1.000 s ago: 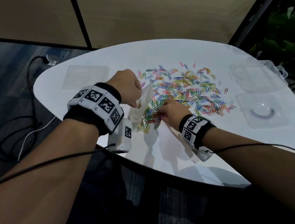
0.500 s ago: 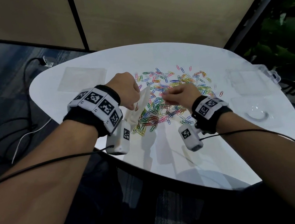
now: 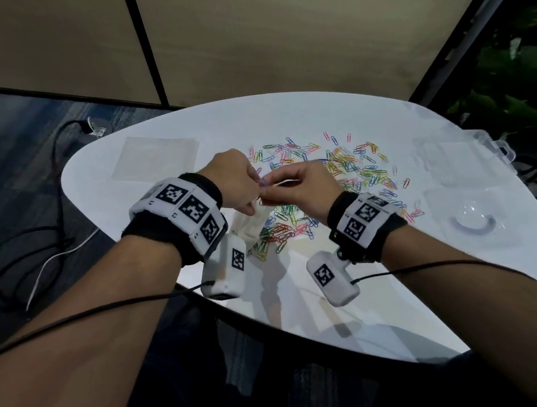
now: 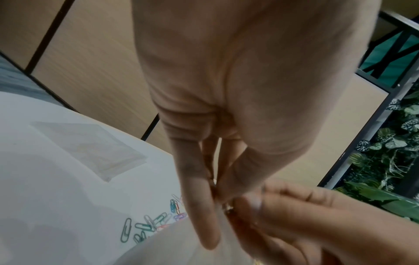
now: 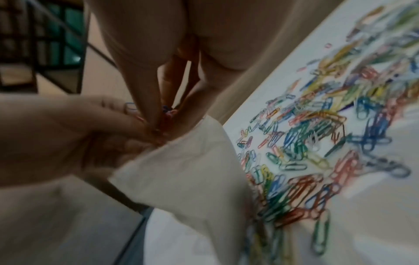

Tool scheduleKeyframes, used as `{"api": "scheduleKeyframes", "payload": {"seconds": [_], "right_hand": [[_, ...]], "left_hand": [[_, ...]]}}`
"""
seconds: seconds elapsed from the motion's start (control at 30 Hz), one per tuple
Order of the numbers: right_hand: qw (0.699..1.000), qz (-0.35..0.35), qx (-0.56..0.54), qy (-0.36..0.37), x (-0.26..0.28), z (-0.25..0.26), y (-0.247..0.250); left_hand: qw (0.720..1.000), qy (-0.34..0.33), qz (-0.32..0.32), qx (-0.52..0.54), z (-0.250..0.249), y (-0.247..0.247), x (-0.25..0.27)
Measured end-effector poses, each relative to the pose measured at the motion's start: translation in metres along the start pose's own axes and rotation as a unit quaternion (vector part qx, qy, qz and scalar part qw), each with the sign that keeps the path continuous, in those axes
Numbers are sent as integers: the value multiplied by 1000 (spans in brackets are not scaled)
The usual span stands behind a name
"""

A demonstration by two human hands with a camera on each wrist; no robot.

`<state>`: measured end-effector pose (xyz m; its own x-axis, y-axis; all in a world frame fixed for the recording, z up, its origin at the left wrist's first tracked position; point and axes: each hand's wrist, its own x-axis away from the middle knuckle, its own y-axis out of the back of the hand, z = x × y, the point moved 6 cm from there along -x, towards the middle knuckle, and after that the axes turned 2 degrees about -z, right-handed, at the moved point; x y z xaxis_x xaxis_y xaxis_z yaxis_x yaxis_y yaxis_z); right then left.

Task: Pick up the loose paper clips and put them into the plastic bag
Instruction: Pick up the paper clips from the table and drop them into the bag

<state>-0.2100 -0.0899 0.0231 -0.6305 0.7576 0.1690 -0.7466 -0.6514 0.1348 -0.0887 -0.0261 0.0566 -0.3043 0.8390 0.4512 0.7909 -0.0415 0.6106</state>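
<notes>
A heap of coloured paper clips (image 3: pixel 350 174) (image 5: pixel 317 147) is spread over the middle of the white table (image 3: pixel 387 290). My left hand (image 3: pixel 241 186) (image 4: pixel 213 206) pinches the top edge of a small clear plastic bag (image 3: pixel 249 227) (image 5: pixel 181 179) and holds it up above the table's near left part. My right hand (image 3: pixel 292 185) (image 5: pixel 158 122) is at the bag's mouth, fingertips pinching a few clips (image 5: pixel 167 109). Both hands touch there. The bag's inside is hidden.
A flat stack of clear bags (image 3: pixel 156 156) (image 4: pixel 88 148) lies at the far left of the table. Clear plastic boxes (image 3: pixel 450 162) and a clear lid (image 3: pixel 473 220) sit at the right. Cables (image 3: pixel 31 250) lie on the floor left; plants (image 3: pixel 515 91) stand right.
My right hand lifted from the clip heap with clips and moved left and up to the bag's mouth beside my left hand. The left hand raised the bag slightly.
</notes>
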Motion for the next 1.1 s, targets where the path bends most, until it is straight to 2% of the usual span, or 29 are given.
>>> {"api": "scheduleKeyframes", "payload": {"seconds": [0.1, 0.17, 0.3, 0.5, 0.53, 0.57, 0.63, 0.67, 0.7, 0.73, 0.77, 0.8, 0.87, 0.97, 1.03, 1.1], "right_hand": [[979, -13, 200, 45, -3, -4, -2], [959, -15, 277, 59, -3, -3, -7], [924, -15, 374, 84, -3, 3, -14], [890, 67, 435, 114, -4, 11, -34], [891, 82, 431, 116, -3, 14, -36], [907, 84, 396, 118, -4, 18, -37], [964, 47, 240, 105, -8, 26, -31], [983, 15, 156, 92, -12, 28, -25], [991, -18, 110, 78, -18, 26, -20], [990, -41, 115, 69, -22, 23, -16], [981, -47, 174, 65, -26, 18, -15], [962, -28, 265, 65, -28, 11, -18], [898, 77, 426, 74, -27, -15, -38], [776, 237, 571, 125, -12, -57, -78], [693, 267, 639, 199, 0, -73, -95], [645, 271, 677, 229, 11, -87, -96]], "left_hand": [[1000, 6, -3, 21, 0, 2, 2], [1000, 0, -2, 22, -1, 3, 2], [1000, -10, -8, 11, -1, 2, 1], [1000, -18, -12, -2, 2, 10, 2], [1000, -18, -17, -3, 3, 15, 3], [999, -17, -26, -4, 5, 21, 4], [998, -10, -60, -7, 11, 37, 6], [997, -3, -77, -7, 15, 45, 7], [996, 3, -92, -5, 20, 52, 8], [995, 7, -104, -3, 25, 58, 9], [993, 10, -115, -4, 30, 63, 9], [992, 11, -124, -5, 35, 67, 10], [991, 12, -135, -9, 43, 71, 11], [990, 10, -141, -15, 52, 72, 10], [990, 11, -139, -17, 55, 72, 10], [990, 13, -137, -18, 56, 72, 9]]}}
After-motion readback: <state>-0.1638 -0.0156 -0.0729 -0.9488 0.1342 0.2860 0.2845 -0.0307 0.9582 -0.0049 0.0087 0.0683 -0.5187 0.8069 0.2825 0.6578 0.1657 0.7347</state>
